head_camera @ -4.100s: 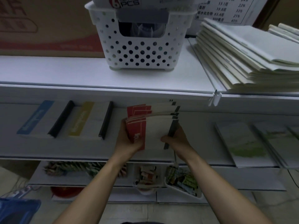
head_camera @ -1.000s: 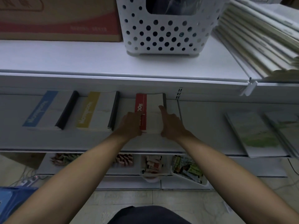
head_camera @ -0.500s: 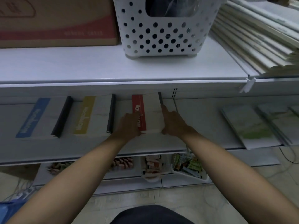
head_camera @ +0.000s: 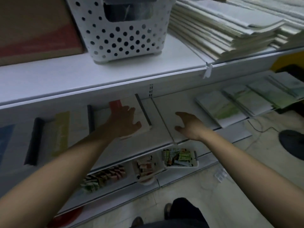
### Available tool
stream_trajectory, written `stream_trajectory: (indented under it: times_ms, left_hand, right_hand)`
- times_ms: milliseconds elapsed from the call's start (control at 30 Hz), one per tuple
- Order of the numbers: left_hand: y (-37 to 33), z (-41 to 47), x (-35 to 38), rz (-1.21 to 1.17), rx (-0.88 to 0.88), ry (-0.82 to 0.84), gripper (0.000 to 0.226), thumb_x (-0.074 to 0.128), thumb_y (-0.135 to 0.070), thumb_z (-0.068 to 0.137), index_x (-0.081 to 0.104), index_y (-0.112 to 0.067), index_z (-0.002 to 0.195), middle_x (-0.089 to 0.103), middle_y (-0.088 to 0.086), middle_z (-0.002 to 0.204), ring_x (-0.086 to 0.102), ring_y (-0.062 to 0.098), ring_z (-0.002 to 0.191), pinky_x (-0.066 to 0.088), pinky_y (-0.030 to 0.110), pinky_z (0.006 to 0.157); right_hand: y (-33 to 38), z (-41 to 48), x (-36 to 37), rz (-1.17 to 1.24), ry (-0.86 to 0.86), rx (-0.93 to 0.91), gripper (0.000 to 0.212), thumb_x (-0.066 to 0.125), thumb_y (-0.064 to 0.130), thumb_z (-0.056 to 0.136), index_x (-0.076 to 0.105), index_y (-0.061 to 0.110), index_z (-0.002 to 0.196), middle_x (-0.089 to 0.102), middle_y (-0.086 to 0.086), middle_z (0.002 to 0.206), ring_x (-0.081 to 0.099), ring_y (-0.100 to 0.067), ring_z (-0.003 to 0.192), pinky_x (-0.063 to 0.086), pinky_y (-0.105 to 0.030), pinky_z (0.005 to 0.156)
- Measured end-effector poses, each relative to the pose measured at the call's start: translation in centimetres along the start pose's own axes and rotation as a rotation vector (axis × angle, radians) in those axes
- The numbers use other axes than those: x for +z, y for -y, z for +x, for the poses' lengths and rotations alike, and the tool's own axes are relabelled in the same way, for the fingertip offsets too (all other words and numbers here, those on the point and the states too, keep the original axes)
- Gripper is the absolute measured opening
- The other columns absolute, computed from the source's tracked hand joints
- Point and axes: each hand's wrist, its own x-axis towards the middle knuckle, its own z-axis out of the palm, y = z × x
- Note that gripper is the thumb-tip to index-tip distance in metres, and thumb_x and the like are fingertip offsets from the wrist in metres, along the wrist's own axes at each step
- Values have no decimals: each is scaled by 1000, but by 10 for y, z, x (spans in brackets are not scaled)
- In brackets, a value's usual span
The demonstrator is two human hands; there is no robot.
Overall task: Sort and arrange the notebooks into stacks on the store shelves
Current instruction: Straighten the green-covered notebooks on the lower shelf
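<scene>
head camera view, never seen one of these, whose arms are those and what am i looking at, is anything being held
No machine here. The camera sits on a person's head and looks forward and down, so the two bare arms coming in from below are the wearer's own. The left hand lies with fingers spread on a stack of notebooks with a red strip on the middle shelf. The right hand hangs open over bare shelf beside it and holds nothing. Further left lie a yellow-strip stack and a blue-strip stack; to the right, green-covered notebooks. On the top shelf stand a cardboard box, a white perforated basket and a pile of pale notebooks. The lowest shelf holds trays of small packets.
</scene>
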Motion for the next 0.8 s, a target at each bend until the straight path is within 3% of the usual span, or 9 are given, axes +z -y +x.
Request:
stream_trajectory:
  times_ms: [100, 267, 400, 467, 533, 600, 667, 700, 800]
  left_hand:
    - [-34, 16, 3, -74, 91, -3, 66, 50, -51, 101, 42, -9, 151, 43, 14, 154, 40, 34, 143, 38, 40, 113]
    - [-104, 42, 16, -122, 180, 60, 73, 44, -47, 106, 19, -9, 163, 22, 12, 169, 27, 30, 152, 27, 36, 122]
    - [-162, 68, 37, -384, 161, 89, 65, 43, -41, 108, 22, -14, 163, 26, 7, 168, 31, 26, 152, 29, 33, 121]
    - [-197, 82, 51, -617, 83, 105, 59, 48, -38, 107, 32, -18, 160, 37, 3, 162, 42, 25, 144, 35, 27, 111]
    - [-231, 100, 64, -920, -80, 118, 52, 55, -34, 103, 45, -21, 152, 48, 4, 151, 52, 25, 133, 44, 34, 109]
    - [-263, 116, 77, -1178, -223, 91, 31, 61, -28, 98, 60, -18, 127, 59, 8, 124, 60, 25, 112, 49, 36, 99]
    - [-291, 126, 80, -1387, -347, 24, 4, 61, -18, 96, 59, -14, 96, 58, 14, 100, 56, 23, 91, 42, 34, 80]
    - [-304, 129, 80, -1491, -399, 4, 6, 60, -14, 96, 58, -11, 91, 60, 17, 96, 56, 24, 87, 41, 37, 75]
    - [-340, 135, 74, -1787, -506, 5, 13, 54, -4, 98, 66, 0, 97, 71, 21, 101, 68, 36, 91, 56, 46, 84]
  right_hand:
    - [-31, -19, -23, -2, -51, 49, 69, 53, 40, 102, 25, 12, 158, 29, -6, 163, 34, -26, 146, 31, -33, 115]
    - [-84, -30, -52, 48, -101, 139, 62, 54, 35, 101, 34, 9, 154, 39, -12, 157, 40, -30, 142, 36, -35, 112]
    - [-141, -19, -63, 72, -140, 237, 62, 54, 36, 101, 36, 8, 153, 37, -14, 159, 39, -30, 143, 34, -34, 114]
    - [-175, -12, -68, 109, -188, 292, 61, 56, 34, 100, 39, 7, 151, 41, -17, 155, 43, -33, 139, 39, -35, 110]
    - [-208, -5, -75, 148, -217, 326, 61, 57, 34, 99, 40, 6, 150, 43, -19, 153, 46, -36, 136, 41, -37, 107]
    - [-233, 2, -81, 151, -196, 311, 63, 57, 37, 98, 39, 7, 151, 42, -19, 153, 46, -37, 134, 42, -38, 105]
    - [-252, 10, -83, 164, -121, 294, 60, 55, 42, 97, 43, 8, 145, 45, -16, 150, 50, -36, 128, 44, -37, 97]
    - [-258, 15, -82, 167, -82, 290, 54, 53, 43, 96, 47, 10, 138, 49, -14, 143, 53, -36, 120, 45, -37, 91]
    - [-271, 28, -83, 207, -30, 255, 41, 54, 39, 90, 48, 13, 122, 55, -12, 125, 54, -33, 107, 44, -37, 83]
